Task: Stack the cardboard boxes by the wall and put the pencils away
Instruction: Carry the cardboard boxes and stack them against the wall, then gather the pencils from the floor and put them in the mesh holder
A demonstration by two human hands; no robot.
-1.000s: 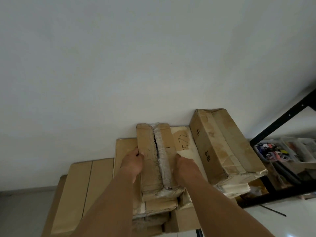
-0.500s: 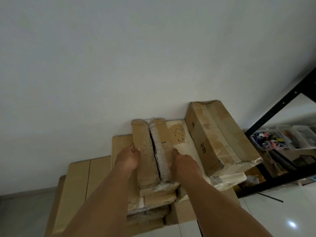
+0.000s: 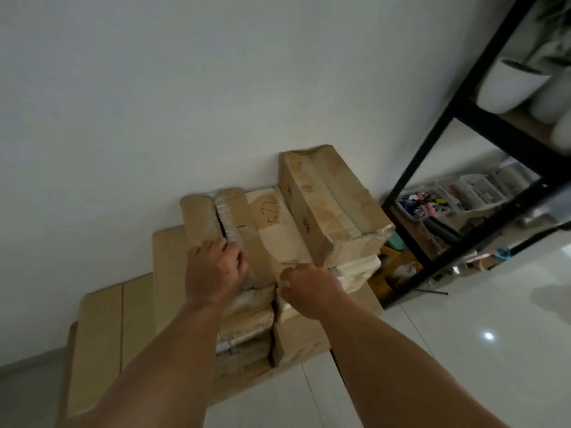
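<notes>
Head view: left hand (image 3: 214,271) laid palm-down on the near end of the narrow cardboard box (image 3: 216,233) topping the stack against the wall (image 3: 154,103), fingers (image 3: 238,257) curled over its split top seam. Right hand (image 3: 309,288) just right of it, loosely fisted at the near edge of the pale flat box (image 3: 278,233); grip on it impossible to tell. Larger taped box (image 3: 333,205) right of these, black shelving rack (image 3: 432,149) farther right; pencils not identifiable.

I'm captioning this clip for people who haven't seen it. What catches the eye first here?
A heap of worn cardboard boxes piled against the white wall, centre frame. The left hand lies flat on a narrow split-topped box, the right hand curled at the pile's front edge. A black shelving rack stands at right.
</notes>
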